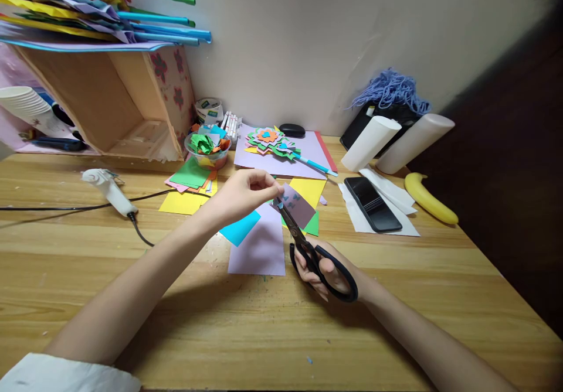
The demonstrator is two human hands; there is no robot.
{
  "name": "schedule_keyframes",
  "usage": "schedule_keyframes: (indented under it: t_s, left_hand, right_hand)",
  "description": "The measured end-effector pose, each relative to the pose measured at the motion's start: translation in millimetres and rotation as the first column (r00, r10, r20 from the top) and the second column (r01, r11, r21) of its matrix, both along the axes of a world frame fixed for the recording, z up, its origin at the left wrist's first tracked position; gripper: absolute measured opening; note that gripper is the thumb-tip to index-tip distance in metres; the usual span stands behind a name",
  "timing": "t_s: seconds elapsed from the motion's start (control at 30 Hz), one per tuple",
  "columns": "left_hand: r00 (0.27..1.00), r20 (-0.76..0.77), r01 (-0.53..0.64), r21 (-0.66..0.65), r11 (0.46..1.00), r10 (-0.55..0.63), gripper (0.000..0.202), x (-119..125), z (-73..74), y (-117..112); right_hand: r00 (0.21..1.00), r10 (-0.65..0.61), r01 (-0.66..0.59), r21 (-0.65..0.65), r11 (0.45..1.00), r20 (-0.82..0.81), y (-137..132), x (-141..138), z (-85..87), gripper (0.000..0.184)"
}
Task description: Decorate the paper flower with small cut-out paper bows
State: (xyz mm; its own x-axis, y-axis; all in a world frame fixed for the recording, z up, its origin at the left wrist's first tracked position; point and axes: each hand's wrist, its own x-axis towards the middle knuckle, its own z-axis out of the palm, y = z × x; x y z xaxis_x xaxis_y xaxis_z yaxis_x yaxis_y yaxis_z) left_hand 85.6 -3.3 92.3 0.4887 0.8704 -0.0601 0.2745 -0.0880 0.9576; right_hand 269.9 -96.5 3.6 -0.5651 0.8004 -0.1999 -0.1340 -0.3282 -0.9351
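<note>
My right hand (314, 269) grips black-handled scissors (301, 237), with thumb and fingers through the loops and the blades pointing up and away. My left hand (257, 190) is pinched at the blade tips; whatever lies between its fingertips is too small to make out. A tiny light-blue bit (280, 205) shows against the blades. Just behind the blades is a dark purple paper piece (303, 207) bearing several small blue shapes. Beneath the hands are a lilac sheet (257, 257), a bright blue sheet (240, 228), a green sheet (312, 223) and a yellow sheet (310, 190).
At the left, a glue gun (108, 190) trails its black cord. A tub of paper scraps (207, 149) stands near a cardboard box (118, 99). Farther back lies a paper flower (272, 143). To the right are a phone (373, 204), a banana (430, 198) and white rolls (372, 143).
</note>
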Motion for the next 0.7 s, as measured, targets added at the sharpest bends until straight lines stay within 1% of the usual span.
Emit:
schedule_keyframes:
  t_s: [0.07, 0.17, 0.23, 0.3, 0.4, 0.47, 0.53, 0.6, 0.7]
  left_hand:
    - [1.000, 0.011, 0.015, -0.009, 1.000, -0.015, 0.013, -0.2, -2.5, 1.2]
    - [0.997, 0.046, 0.067, -0.020, 0.998, -0.066, 0.016, -0.2, -7.4, 3.5]
    - [0.996, 0.046, 0.079, 0.015, 0.997, -0.079, 0.019, 0.1, -9.2, 3.8]
    - [1.000, -0.002, 0.013, 0.116, 0.993, -0.013, 0.021, 0.3, -8.5, 2.0]
    - [0.987, -0.077, -0.115, 0.281, 0.953, 0.142, 0.025, 0.5, -4.0, -4.1]
    - [0.978, -0.119, -0.126, 0.325, 0.937, 0.172, 0.029, 0.9, -0.9, -8.7]
    - [0.975, -0.167, -0.086, 0.320, 0.944, 0.146, 0.034, 1.9, 0.8, -12.3]
    - [0.974, -0.201, -0.046, 0.282, 0.958, 0.105, 0.036, 3.3, 0.9, -14.2]
    - [0.977, -0.198, -0.030, 0.212, 0.977, 0.073, 0.032, 5.7, -1.1, -13.7]
  right_hand:
    - [1.000, 0.003, -0.003, 0.009, 1.000, -0.006, 0.0, -0.8, 1.3, 0.065]
    - [1.000, 0.005, -0.005, -0.019, 1.000, -0.021, 0.2, -2.4, 4.0, 0.064]
    - [1.000, 0.002, -0.004, -0.041, 0.999, -0.029, 0.3, -2.9, 4.3, 0.064]
    - [0.999, -0.015, 0.014, -0.025, 1.000, -0.035, 0.3, -2.4, 2.4, 0.064]
    - [0.997, -0.069, 0.071, 0.031, 0.997, -0.046, 0.1, -0.7, -3.1, 0.064]
    - [0.993, -0.102, 0.105, 0.045, 0.993, -0.064, 0.0, 0.3, -6.6, 0.064]
    - [0.989, -0.126, 0.130, 0.044, 0.991, -0.082, 0.1, 0.6, -8.9, 0.063]
    - [0.987, -0.133, 0.138, 0.045, 0.989, -0.094, 0.4, 0.4, -10.0, 0.062]
    - [0.986, -0.128, 0.134, 0.053, 0.990, -0.102, 0.9, -0.3, -10.6, 0.062]
